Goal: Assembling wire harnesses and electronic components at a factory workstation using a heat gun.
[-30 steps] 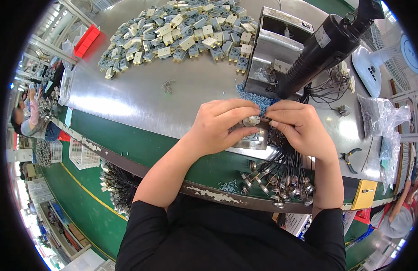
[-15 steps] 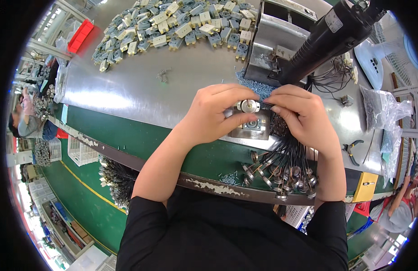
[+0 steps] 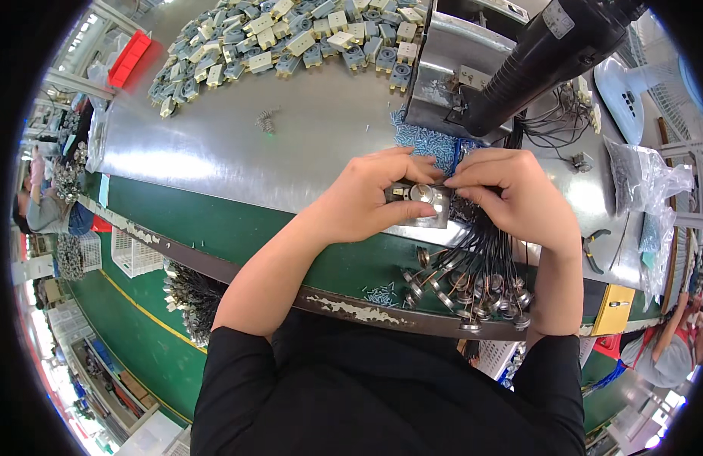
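My left hand (image 3: 366,194) is closed, thumb and fingers around a small round metal-topped part (image 3: 422,193) with a side terminal. That part sits low at a flat metal fixture (image 3: 441,216) on the bench edge. My right hand (image 3: 511,186) pinches at the part's right side; what lies between its fingertips is too hidden to tell. Below the right hand, a bundle of black wires (image 3: 484,247) runs toward me, ending in several round metal discs (image 3: 480,296). Just beyond my fingertips lies a heap of small bluish screws (image 3: 423,140).
A black cylindrical power tool (image 3: 522,76) slants over a metal holder (image 3: 435,91). Grey and cream switch-like parts (image 3: 290,38) are heaped at the back. Loose springs (image 3: 266,120) lie left. Pliers (image 3: 592,251), a plastic bag (image 3: 633,182) and a yellow pad (image 3: 614,309) are at right.
My left hand has brought the round part down to the fixture, where it was held above before. My right fingertips have stayed close beside it. The view has shifted slightly.
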`<state>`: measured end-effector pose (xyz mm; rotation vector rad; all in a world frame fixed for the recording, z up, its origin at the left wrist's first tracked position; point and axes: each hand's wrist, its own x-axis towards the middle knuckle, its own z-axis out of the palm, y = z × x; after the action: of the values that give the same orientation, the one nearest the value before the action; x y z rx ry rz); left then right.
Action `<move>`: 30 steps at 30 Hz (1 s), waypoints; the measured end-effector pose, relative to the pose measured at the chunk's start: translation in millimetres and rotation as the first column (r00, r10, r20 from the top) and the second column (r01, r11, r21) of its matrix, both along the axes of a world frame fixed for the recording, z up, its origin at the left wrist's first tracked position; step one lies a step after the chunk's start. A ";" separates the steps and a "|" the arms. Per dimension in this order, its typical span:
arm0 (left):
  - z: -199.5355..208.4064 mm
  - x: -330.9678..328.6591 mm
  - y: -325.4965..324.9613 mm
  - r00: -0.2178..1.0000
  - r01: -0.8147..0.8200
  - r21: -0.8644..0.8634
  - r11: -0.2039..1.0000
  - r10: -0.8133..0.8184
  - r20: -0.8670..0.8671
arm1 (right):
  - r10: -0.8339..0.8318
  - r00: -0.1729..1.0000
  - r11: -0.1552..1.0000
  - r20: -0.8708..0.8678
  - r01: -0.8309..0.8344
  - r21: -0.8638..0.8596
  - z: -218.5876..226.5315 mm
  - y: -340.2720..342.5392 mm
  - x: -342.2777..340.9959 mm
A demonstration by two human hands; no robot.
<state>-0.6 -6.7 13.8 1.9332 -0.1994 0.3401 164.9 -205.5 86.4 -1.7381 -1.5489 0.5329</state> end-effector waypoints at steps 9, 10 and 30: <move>0.6 2.8 -2.0 0.999 -0.024 0.043 0.999 0.025 -0.025 | 0.003 0.995 0.994 0.095 0.007 -0.108 -10.5 0.9 -3.7; 1.6 2.2 -3.1 1.000 -0.019 0.046 0.999 0.020 -0.023 | 0.003 0.994 0.994 0.110 0.009 -0.109 -10.4 1.2 -4.2; -13.4 4.5 6.3 0.999 0.049 -0.082 0.995 -0.050 -0.005 | 0.020 0.994 0.983 0.104 -0.001 -0.182 -12.0 7.2 -8.2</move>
<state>3.8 -0.4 0.4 1.8453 -0.2250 0.3038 156.7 -198.2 74.4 -1.9237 -1.6268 0.6125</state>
